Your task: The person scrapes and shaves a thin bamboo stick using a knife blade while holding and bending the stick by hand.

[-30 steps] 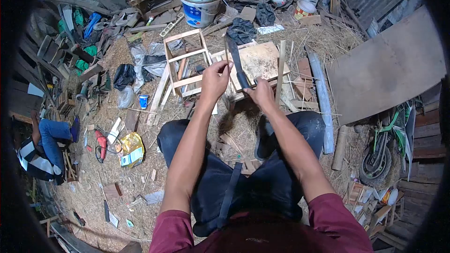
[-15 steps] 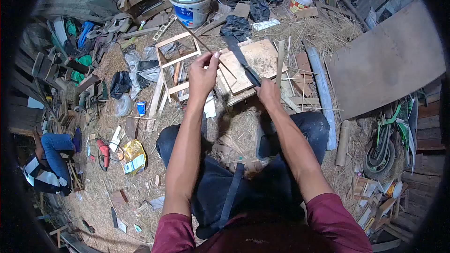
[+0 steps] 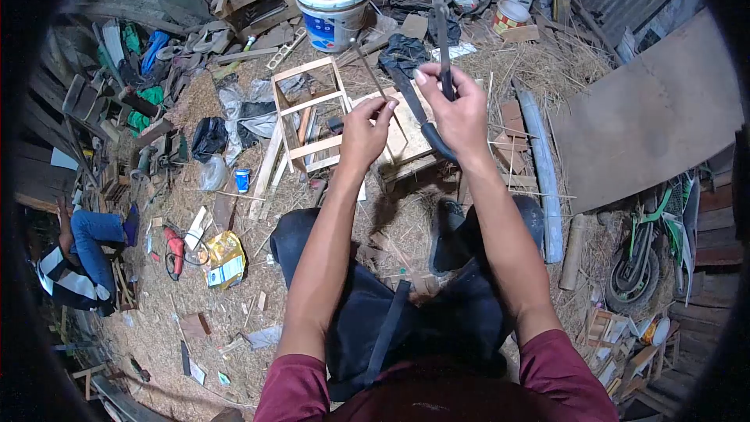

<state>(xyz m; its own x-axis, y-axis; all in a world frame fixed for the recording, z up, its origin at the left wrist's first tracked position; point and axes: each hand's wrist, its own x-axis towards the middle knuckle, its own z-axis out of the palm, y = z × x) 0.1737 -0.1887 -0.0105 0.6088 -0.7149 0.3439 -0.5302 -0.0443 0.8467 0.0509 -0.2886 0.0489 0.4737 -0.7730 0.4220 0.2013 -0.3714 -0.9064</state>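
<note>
My left hand (image 3: 366,137) pinches a thin dark stick (image 3: 375,73), which slants down to the right over the pale wooden board (image 3: 394,137). Raised above that board, my right hand (image 3: 459,113) is closed around the black grip of a long, narrow dark tool (image 3: 442,35) pointing away from me; its exact kind is unclear. A large knife with a broad dark blade (image 3: 405,92) and black handle (image 3: 437,143) lies across the board, just left of my right hand. Left of my left hand stands an open frame of pale wood strips (image 3: 306,101).
Behind the board is a white-and-blue bucket (image 3: 333,12) of brownish material. A red corded power tool (image 3: 173,252) and yellow bag (image 3: 225,260) lie left. A large sheet (image 3: 648,113) leans right, near a small green two-wheeler (image 3: 652,234). Another person's jeans-clad leg (image 3: 98,246) shows far left.
My right hand has let go of the large knife, now lying on the board, and lifted with another dark tool. My left hand has shifted slightly right and down with the stick.
</note>
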